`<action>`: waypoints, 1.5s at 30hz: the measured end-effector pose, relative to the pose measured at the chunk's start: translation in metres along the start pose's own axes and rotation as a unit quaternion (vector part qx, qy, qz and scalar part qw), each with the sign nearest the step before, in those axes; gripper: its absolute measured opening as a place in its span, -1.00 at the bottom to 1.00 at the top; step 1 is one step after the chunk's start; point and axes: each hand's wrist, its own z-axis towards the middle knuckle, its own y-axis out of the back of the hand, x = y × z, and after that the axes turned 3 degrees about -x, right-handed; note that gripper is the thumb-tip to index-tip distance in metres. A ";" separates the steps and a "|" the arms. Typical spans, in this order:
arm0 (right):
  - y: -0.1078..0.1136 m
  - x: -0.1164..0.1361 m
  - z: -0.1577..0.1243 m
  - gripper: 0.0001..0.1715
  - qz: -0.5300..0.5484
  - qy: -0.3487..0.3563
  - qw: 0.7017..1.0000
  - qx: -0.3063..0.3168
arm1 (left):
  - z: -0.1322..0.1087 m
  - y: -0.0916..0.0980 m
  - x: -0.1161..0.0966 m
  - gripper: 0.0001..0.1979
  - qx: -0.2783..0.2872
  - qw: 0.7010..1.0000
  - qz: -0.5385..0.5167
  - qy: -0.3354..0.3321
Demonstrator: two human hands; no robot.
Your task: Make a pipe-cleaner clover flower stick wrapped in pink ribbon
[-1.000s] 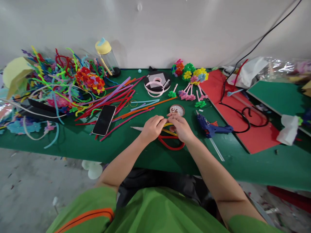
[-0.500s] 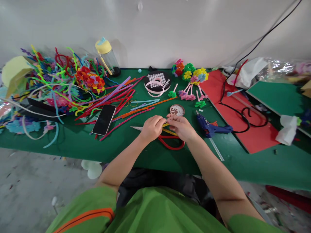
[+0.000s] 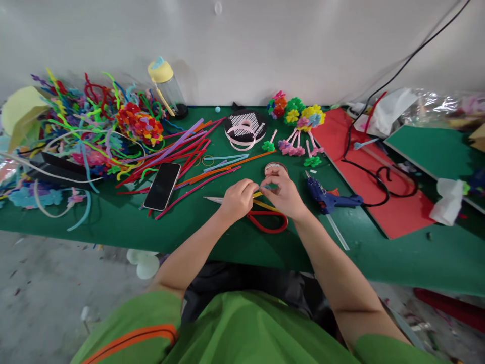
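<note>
Above the red-handled scissors, my left hand is closed, its fingertips pinching something too small to make out. Opposite it, my right hand has thumb and forefinger drawn together at a tiny bluish bit, with the other fingers lifted. The fingertips of both hands almost meet. Under them a yellow fuzzy stem lies across the scissors, partly covered by my hands. Just beyond my right hand is a small round tin of pale beads, half hidden by the fingers.
A blue glue gun lies to the right, beside a red board. Leftward are a phone, loose fuzzy stems and a colourful heap. Behind are a ribbon roll, fuzzy flowers and a bottle.
My right hand's fingers have lifted and spread over the bead tin, while its thumb and forefinger stay low by my left hand. The left hand is nearly still.
</note>
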 end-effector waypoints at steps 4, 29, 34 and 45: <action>-0.002 0.002 -0.001 -0.93 -0.004 -0.003 0.999 -0.032 | 0.003 0.000 -0.003 -0.87 0.000 0.997 -0.054 0.054; -0.008 0.007 -0.009 -0.79 0.053 -0.024 0.997 -0.049 | 0.012 0.012 -0.006 -0.78 0.125 0.885 -0.347 0.285; -0.009 0.007 -0.010 -0.85 0.048 -0.010 0.997 -0.062 | 0.014 0.014 -0.008 -0.76 0.134 0.883 -0.354 0.277; -0.010 0.008 -0.010 -0.84 0.076 -0.020 0.995 -0.065 | 0.010 0.010 -0.007 -0.76 0.088 0.924 -0.293 0.231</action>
